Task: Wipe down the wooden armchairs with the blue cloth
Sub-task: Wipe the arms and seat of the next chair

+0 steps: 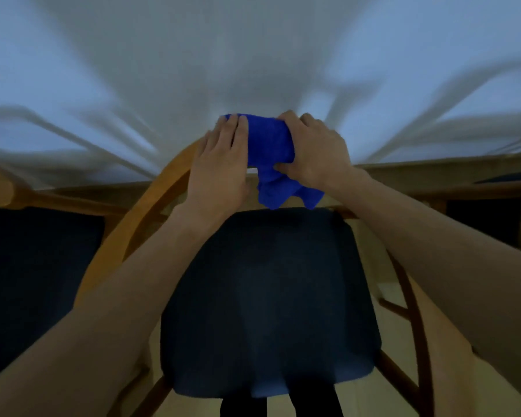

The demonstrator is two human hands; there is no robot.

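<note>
Two hands work a blue cloth [269,139] over the top rail of a wooden armchair [151,206], seen from above the dark seat cushion [268,296]. The right hand [315,152] grips the cloth, fingers curled over its far edge and thumb tucked under the bunched part, apparently to keep the fabric wrapped round the curved rail so it wipes front and back at once. The left hand [220,164] lies flat on the rail, fingers straight and close together, their tips pressing the cloth's left end; this likely steadies the chair and pins the fabric while the other hand pulls.

The cloth is a vivid royal blue, soft and napped like microfibre, folded thick across the rail with a loose, crumpled tail hanging below the right hand, just above the cushion's back edge. The chair's bentwood arm [109,266] sweeps down at left. More chairs [0,188] flank it, and a pale draped tablecloth [253,55] fills the background, blurred.
</note>
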